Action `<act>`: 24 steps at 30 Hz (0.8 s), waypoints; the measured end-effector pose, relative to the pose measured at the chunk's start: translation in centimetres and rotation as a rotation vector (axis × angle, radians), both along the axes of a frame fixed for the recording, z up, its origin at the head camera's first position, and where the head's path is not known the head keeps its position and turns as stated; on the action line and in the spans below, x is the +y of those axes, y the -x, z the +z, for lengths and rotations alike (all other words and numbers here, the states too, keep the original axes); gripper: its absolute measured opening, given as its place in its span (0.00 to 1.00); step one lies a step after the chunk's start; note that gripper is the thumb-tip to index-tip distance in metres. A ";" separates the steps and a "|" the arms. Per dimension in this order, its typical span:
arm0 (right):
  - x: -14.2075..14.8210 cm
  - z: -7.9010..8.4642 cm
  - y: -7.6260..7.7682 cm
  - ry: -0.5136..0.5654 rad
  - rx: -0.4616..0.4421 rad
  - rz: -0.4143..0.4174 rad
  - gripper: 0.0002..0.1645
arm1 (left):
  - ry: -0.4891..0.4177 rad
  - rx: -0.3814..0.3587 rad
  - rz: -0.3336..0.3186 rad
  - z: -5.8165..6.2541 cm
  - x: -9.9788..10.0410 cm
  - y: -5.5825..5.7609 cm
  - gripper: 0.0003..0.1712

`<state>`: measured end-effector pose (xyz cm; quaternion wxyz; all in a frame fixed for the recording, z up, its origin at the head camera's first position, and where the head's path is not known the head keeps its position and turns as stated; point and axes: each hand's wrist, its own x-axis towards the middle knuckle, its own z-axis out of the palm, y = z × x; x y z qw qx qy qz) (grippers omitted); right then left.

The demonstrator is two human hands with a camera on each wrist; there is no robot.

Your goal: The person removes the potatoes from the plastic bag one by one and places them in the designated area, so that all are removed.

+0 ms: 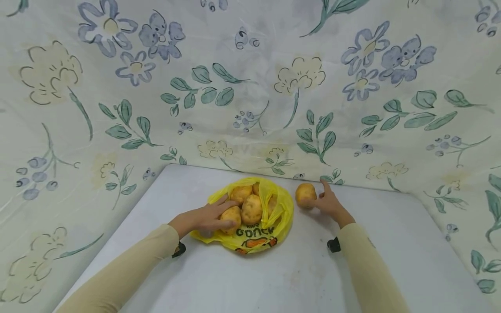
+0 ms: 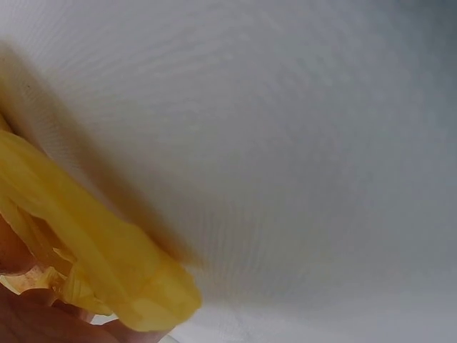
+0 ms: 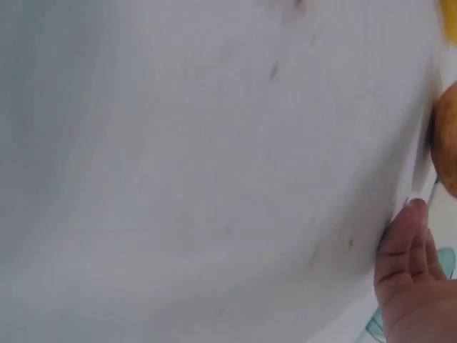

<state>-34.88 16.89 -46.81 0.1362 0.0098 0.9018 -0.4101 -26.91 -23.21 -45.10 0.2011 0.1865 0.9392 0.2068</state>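
Observation:
A yellow plastic bag [image 1: 287, 217] with dark lettering and a printed orange picture lies crumpled on the table, its mouth spread around several potatoes [image 1: 252, 209]. My left hand [image 1: 205, 216] holds a potato [image 1: 231, 220] at the bag's left side, thumb and forefinger on either side of it. In the left wrist view, the bag's yellow edge [image 2: 107, 264] hides part of that hand's fingers [image 2: 50, 321]. Right of the bag, a single potato [image 1: 305, 194] sits on the table. My right hand [image 1: 330, 203] is beside it, thumb overlapping its near side and forefinger extended away.
The white table [image 1: 250, 282] has small dark specks near its middle. Behind and at the sides hangs a flower-patterned cloth [image 1: 250, 121], meeting the table's far edge just beyond the bag and the single potato. A black strap piece [image 1: 334, 244] shows at the right wrist.

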 end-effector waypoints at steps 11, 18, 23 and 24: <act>2.9 1.8 -0.5 -0.228 0.162 -0.015 0.55 | 0.012 0.005 -0.006 -0.1 0.0 0.2 0.49; 4.4 1.9 -1.0 -0.560 0.325 0.061 0.54 | 0.002 0.020 -0.029 0.0 0.0 0.2 0.48; 5.3 1.9 -1.1 -0.649 0.420 0.088 0.51 | -0.005 0.010 -0.038 0.1 0.1 0.2 0.47; 5.4 1.9 -1.1 -0.652 0.426 0.088 0.50 | -0.009 0.011 -0.040 0.1 0.1 0.2 0.47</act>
